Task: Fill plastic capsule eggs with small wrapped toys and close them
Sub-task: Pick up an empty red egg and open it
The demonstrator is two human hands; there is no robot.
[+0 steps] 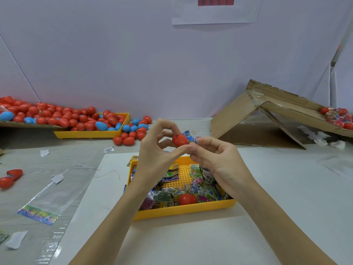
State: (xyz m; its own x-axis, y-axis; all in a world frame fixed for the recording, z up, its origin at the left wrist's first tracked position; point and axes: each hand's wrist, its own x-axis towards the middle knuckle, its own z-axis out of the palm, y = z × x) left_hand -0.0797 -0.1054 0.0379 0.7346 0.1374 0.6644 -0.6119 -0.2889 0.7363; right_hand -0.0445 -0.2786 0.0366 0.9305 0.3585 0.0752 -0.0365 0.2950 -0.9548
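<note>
My left hand [152, 150] has its grip pinched on a red egg half [179, 140], thumb under and fingers arched over the top, held up over the near yellow tray [183, 208] so anything I drop falls back in w/ the stock. My right hand [212, 152] has a narrow grip on a wrapped toy [189, 136], fingertips curled round the packet and feeding it into the open end of the half. I judge this is the stuffing step: toy partly in, shell not yet closed.

The tray sits right under my wrists, full of more toy packets [193, 188], so the reach stays short. A loose red half [187, 198] lies on the packets near the front wall, prob the mate for closing; can't confirm it matches.

Unfilled eggs, red and a few blue, are heaped on the far yellow tray [86, 133] at the back left of the counter [286, 188], spilling past its rim. Two red pieces [11, 177] lie at the left edge, apart from the rest. A cardboard box [267, 119] leans open at the right w/ bagged eggs [338, 117] inside, likely the done ones.

Hidden: the mouth of the half faces away behind my fingers, so how deep the toy sits I can't tell. Packet print is too blurred to read. Box contents are cut off by the frame edge.
</note>
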